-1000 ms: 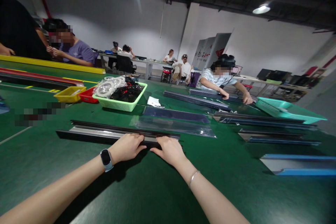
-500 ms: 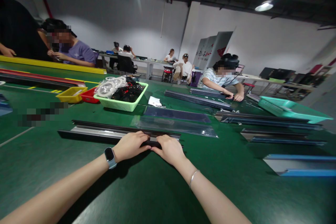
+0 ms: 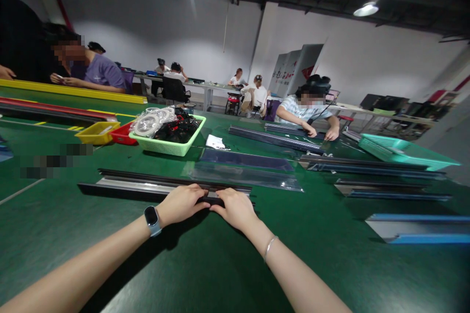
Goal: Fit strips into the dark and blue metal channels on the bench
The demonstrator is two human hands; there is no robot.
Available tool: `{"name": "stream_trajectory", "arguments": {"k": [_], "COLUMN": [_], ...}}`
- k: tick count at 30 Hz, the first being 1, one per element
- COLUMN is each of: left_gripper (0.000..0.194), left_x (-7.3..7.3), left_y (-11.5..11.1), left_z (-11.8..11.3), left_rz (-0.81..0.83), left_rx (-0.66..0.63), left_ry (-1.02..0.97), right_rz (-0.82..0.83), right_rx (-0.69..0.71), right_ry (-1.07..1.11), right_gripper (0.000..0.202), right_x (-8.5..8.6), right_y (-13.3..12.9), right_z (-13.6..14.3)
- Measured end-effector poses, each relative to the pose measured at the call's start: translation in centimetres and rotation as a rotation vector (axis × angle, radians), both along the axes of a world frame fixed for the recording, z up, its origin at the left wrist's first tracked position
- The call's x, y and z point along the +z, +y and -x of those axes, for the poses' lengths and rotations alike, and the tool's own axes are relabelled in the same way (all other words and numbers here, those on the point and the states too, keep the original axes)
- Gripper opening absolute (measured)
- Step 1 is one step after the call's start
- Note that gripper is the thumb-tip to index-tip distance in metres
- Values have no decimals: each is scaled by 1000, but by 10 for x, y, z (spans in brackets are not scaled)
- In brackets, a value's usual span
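**A black rail [image 3: 139, 194] gripped flat on a green table [image 3: 235, 269]**

The rail, a long open channel with a silver floor, lies crosswise just in front of the person wearing the camera. It rests on the table probably so that the top takes its weight and the hands need only steady or press it. Its open side faces up, which leaves the inside within reach of the fingers.

Both hands are toward the rail's right end. The left hand [image 3: 183, 204] and right hand [image 3: 237, 209] hold the near wall in a narrow grip, fingers over the edge and thumbs on the side toward the person. How hard they press, and whether anything small is under the fingertips, I cannot tell.

The two arms reach forward from the lower corners and meet in a V, palms down, thumbs pointing at each other and nearly touching. A smartwatch [image 3: 151, 215] is on the left wrist, a bracelet [image 3: 270, 248] on the right.

Just beyond the rail lies a clear plastic sheet [image 3: 242, 178]; farther back and to the left stands a green basket [image 3: 163, 147] full of parts, within sight but outside the working space. A blue-edged rail [image 3: 433, 238] lies well apart on the right.
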State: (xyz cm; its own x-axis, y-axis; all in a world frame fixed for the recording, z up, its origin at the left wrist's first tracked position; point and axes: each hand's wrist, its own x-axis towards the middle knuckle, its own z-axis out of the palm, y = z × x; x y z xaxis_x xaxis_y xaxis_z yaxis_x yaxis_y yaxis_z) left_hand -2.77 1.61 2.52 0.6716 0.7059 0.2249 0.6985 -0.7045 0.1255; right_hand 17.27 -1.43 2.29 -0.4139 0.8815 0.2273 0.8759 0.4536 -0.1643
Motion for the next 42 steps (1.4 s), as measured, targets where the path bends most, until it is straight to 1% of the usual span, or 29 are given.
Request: {"name": "stream_trajectory", "arguments": {"k": [6, 12, 18, 22, 25, 28, 30, 36, 40, 42], "left_gripper": [34, 40, 49, 43, 38, 37, 38, 40, 40, 38], "left_x": [2, 5, 1, -2, 0, 3, 5, 1, -1, -1], "left_y": [-1, -3, -5, -6, -8, -9, -9, -8, -7, -7], "left_z": [-2, -5, -7, -6, -4, -4, -4, -6, -8, -8], "left_rz": [-12, -43, -89, -127, -125, -99, -78, -49, -51, -55], "left_rx": [10, -2, 18, 30, -7, -75, -88, 2, 21, 27], "left_ry": [2, -2, 24, 22, 5, -12, -14, -1, 2, 5], "right_rz": [-9, -47, -78, -80, -62, -49, -50, -61, -84, -107], "right_rx": [-10, -28, -10, -17, -9, -3, -3, -11, -4, -23], "right_ry": [-25, -96, -90, -78, -71, -57, -49, -57, -75, -92], "right_gripper": [39, 30, 19, 20, 24, 24, 24, 24, 23, 22], "right_x": [1, 2, -1, -2, -1, 0, 0, -1, -3, -4], "right_y": [-2, -6, -6, -6, -6, -6, -6, -5, -4, -5], "right_z": [1, 3, 11, 13, 13, 12, 12, 11, 12, 12]}}
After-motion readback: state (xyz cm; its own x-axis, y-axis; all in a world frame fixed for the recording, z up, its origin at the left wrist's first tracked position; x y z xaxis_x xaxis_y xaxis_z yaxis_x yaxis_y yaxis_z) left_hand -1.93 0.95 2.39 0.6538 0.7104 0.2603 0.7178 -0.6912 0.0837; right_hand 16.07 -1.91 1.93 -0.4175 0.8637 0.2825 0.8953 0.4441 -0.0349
